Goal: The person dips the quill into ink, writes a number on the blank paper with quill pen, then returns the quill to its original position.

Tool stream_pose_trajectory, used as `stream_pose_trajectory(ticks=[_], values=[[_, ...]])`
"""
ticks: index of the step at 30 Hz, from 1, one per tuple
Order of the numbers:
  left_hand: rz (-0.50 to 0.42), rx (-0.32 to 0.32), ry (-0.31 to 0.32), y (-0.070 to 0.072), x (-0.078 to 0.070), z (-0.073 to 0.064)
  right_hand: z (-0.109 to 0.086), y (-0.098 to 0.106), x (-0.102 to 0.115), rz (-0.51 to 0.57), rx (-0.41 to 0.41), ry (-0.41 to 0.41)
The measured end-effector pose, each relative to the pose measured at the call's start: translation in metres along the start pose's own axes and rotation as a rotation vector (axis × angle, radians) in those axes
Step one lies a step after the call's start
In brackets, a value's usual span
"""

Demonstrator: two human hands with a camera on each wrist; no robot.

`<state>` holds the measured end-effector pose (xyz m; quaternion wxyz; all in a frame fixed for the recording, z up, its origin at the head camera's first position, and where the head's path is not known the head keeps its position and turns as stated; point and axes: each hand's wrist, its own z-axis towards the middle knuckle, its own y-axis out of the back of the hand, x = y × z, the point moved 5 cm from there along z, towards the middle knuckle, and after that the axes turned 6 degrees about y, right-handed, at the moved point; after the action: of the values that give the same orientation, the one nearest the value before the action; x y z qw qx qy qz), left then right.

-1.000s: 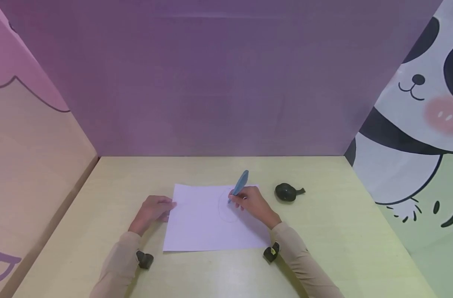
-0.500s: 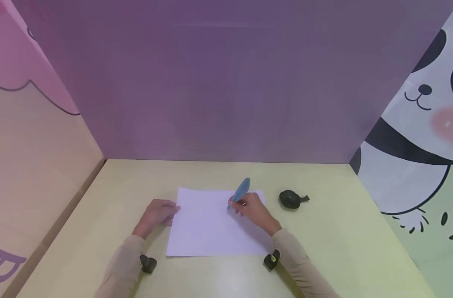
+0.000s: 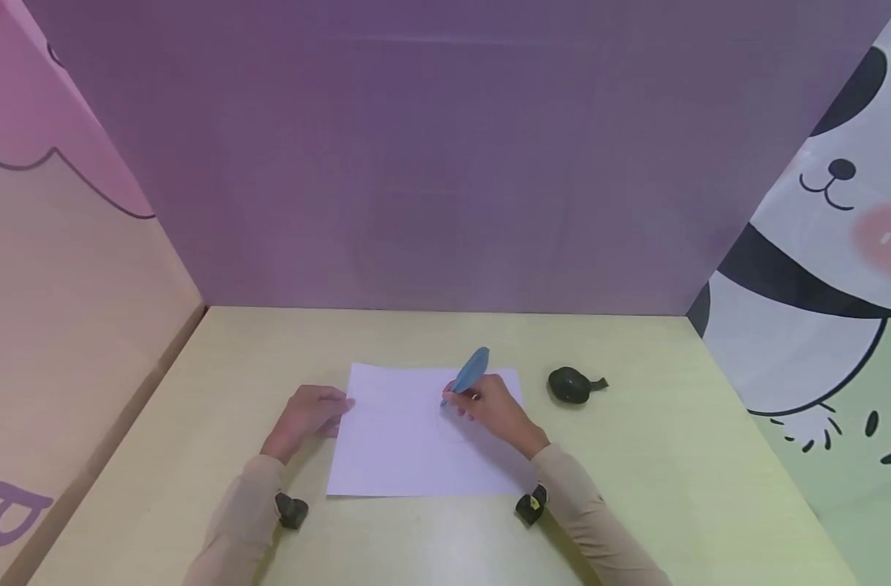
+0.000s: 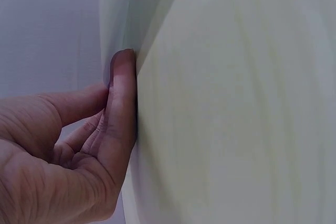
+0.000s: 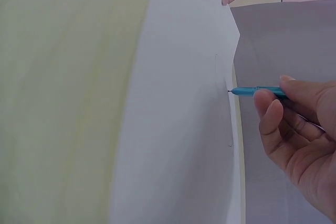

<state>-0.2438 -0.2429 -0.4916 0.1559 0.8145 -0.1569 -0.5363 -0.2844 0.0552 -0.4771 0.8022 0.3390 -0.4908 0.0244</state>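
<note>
A white sheet of paper (image 3: 386, 456) lies on the table, bearing a faint thin curved outline that is hard to make out. My left hand (image 3: 312, 413) pinches the sheet's left edge; in the left wrist view the thumb (image 4: 86, 103) meets the fingers there. In my right hand (image 3: 498, 411) is a blue pen (image 3: 471, 370) with a broad feather-shaped top, held between thumb and fingers. Its dark tip touches or nearly touches the paper in the right wrist view, where the slim blue barrel (image 5: 254, 91) shows beside a thin drawn line.
A glossy black rounded object (image 3: 569, 386) with a short tail rests on the table (image 3: 635, 456) right of the paper. Behind the table stands a purple panel (image 3: 445, 179). Printed walls flank both sides, a panda (image 3: 818, 268) on the right. Small black devices sit on both wrists.
The right hand has shifted the pen tip slightly leftward over the paper. The left hand keeps its place at the edge. The whole view has shifted a little with the head.
</note>
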Motion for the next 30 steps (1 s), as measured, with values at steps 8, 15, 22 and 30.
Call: stream_pose_trajectory(ticks=[8, 15, 22, 30], values=[[0.027, -0.008, -0.004, 0.0011, -0.0045, -0.0053, 0.0002, -0.0032, 0.0004, 0.002, -0.001, -0.005], [0.031, -0.006, -0.023, 0.0008, -0.0047, -0.0054, -0.0018, -0.0038, 0.0041, -0.008, 0.015, 0.019], [0.046, -0.004, -0.021, -0.0002, -0.0051, -0.0075, -0.0050, -0.0032, 0.0045, 0.008, 0.023, -0.006], [0.054, 0.001, -0.004, -0.0014, -0.0045, -0.0072, -0.0071, -0.0025, 0.0044, 0.012, 0.022, -0.027]])
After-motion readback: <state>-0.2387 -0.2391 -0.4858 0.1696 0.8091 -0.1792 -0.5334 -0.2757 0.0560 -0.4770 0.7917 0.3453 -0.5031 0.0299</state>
